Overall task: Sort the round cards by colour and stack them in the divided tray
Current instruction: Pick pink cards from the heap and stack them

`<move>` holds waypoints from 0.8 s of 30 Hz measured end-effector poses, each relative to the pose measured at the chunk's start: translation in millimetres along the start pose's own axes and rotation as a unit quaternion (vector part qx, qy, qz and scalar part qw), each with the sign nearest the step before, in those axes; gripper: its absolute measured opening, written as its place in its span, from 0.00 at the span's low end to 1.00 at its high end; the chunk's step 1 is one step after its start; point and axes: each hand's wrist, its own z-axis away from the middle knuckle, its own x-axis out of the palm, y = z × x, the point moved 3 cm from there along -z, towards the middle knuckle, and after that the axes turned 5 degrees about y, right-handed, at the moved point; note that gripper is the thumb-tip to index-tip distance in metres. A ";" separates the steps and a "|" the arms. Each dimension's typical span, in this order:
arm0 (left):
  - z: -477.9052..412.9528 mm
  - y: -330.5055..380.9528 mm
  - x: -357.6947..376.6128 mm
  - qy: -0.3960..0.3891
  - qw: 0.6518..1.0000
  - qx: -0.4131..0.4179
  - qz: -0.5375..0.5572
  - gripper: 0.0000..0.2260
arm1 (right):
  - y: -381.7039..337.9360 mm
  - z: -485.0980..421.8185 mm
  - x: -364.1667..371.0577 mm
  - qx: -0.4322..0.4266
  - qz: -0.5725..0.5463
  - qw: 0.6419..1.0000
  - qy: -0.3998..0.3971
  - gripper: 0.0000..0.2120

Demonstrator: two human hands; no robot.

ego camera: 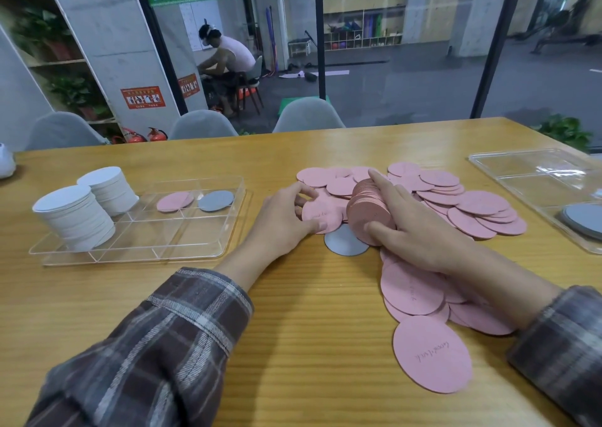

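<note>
A clear divided tray (224, 231) lies at the left of the table. It holds two tall white card stacks (75, 218), a few pink cards (174, 201) and a grey card (215, 200) in separate compartments. Loose pink round cards (469, 205) spread over the middle and right. My right hand (413, 228) grips a thick pink stack (368, 211) held on edge. My left hand (283, 221) pinches a single pink card (321, 215) beside that stack. A grey card (343, 242) lies flat under the stack.
A second clear tray (537, 179) at the right edge holds grey cards (583, 219). More pink cards (431, 353) lie near the front under my right forearm. Grey chairs stand behind the table's far edge. A white object (6, 162) sits at the far left.
</note>
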 end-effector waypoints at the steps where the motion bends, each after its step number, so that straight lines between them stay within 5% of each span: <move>1: -0.2 1.1 -1.3 -0.001 1.000 0.002 0.010 0.18 | -0.1 0.1 -0.2 0.000 -0.001 1.000 -0.001 0.40; 13: 4.0 7.5 -9.8 -0.072 0.988 -0.020 0.138 0.11 | 1.3 0.2 0.3 0.012 -0.002 1.000 -0.009 0.37; 24: 14.8 29.2 19.0 0.011 0.984 0.058 0.170 0.07 | -5.1 1.9 -0.9 -0.006 -0.001 1.000 -0.013 0.44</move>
